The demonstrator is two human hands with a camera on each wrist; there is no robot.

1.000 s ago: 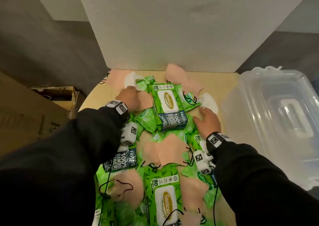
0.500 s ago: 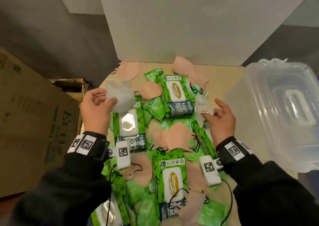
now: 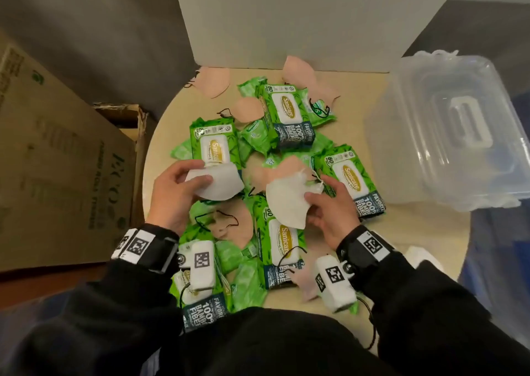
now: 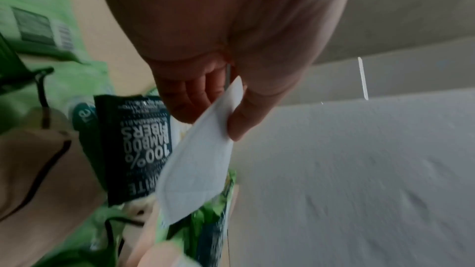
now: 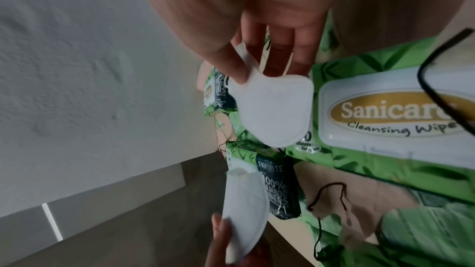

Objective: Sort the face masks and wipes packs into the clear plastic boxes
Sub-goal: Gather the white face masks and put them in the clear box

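My left hand (image 3: 183, 186) pinches a folded white face mask (image 3: 219, 184) between thumb and fingers; the left wrist view shows the same white mask (image 4: 200, 161) hanging from that pinch. My right hand (image 3: 324, 203) pinches a second white face mask (image 3: 286, 200), also visible as a white mask (image 5: 275, 109) in the right wrist view. Both masks hang above a heap of green wipes packs (image 3: 286, 111) and peach face masks (image 3: 246, 108) on a beige round table (image 3: 358, 94). A clear plastic box (image 3: 459, 128) stands at the right.
A large brown cardboard box (image 3: 63, 169) stands left of the table. A white foam board (image 3: 301, 22) rises behind it. Something blue (image 3: 499, 249) lies at the right under the clear box. A white item (image 3: 421, 258) lies near the table's right edge.
Both hands lifted white masks off the far part of the pile and drew them back toward me; the masks now hang closer together over the middle of the heap.
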